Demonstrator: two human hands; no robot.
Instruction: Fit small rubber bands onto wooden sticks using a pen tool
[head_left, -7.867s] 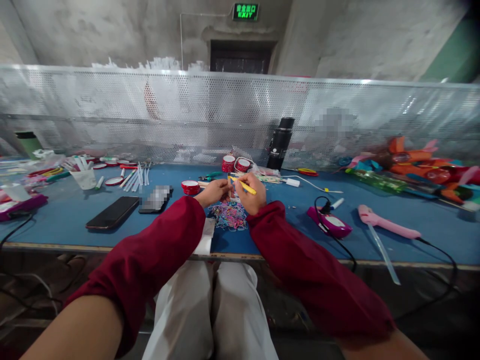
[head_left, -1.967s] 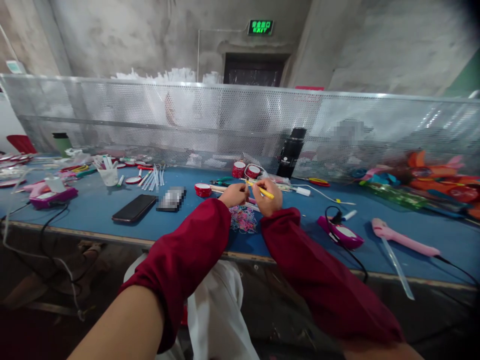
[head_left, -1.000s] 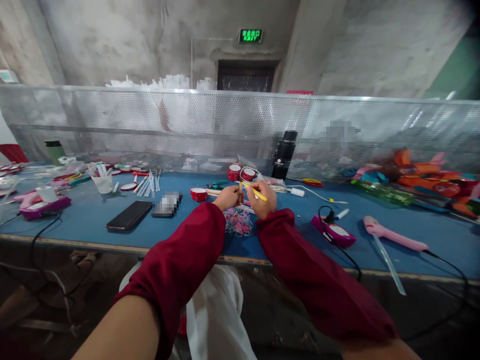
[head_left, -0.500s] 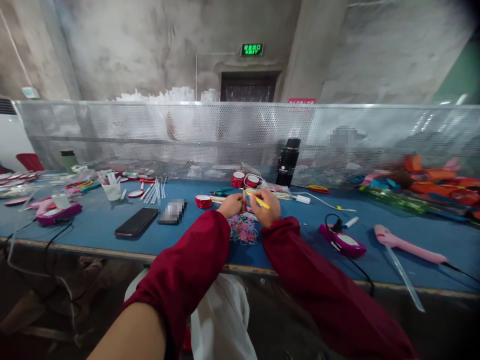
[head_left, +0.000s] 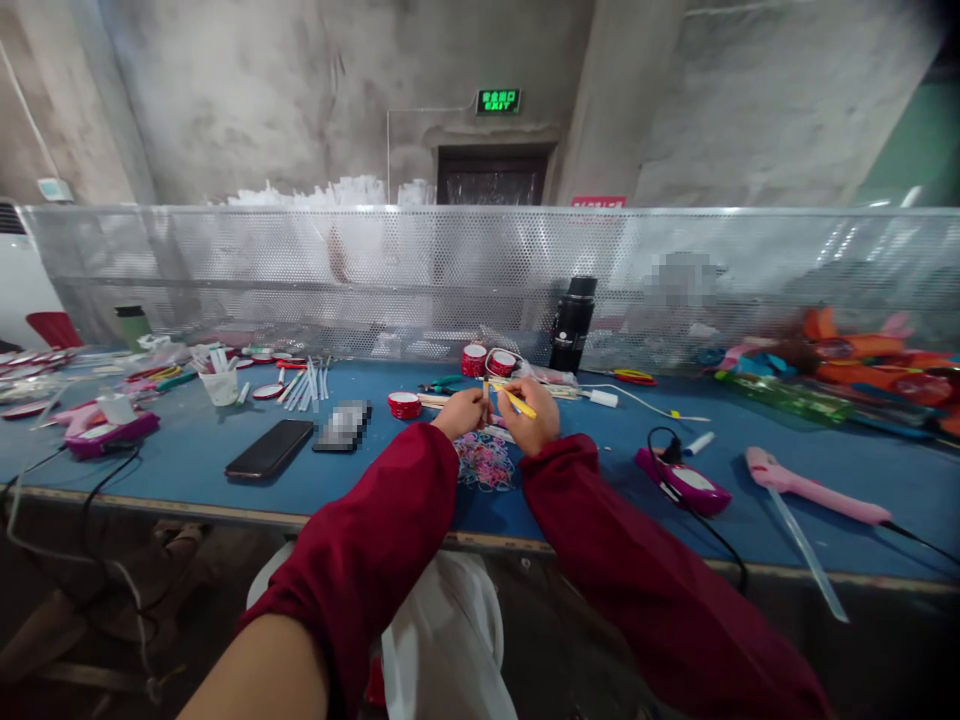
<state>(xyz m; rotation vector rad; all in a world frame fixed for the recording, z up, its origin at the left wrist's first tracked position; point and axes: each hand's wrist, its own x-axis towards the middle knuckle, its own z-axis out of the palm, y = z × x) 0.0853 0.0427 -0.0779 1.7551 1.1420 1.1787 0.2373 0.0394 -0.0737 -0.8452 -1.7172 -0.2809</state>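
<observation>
Tool [head_left: 520,404], yellow and pen-shaped, sits pinched in your right hand [head_left: 538,418]. Your left hand [head_left: 460,413] seems to pinch a tiny tan piece [head_left: 486,386]; this fiddly step likely needs a steady tip next.

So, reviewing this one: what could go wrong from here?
The slim yellow tool in the right hand slants toward the left hand, so a slip might catch those fingers. The loose pile of multicoloured bands lies close to both sleeves, which could scatter it. The translucent glue stick by the pink glue gun overhangs the front edge of the blue table, so a passing body might knock it.
</observation>
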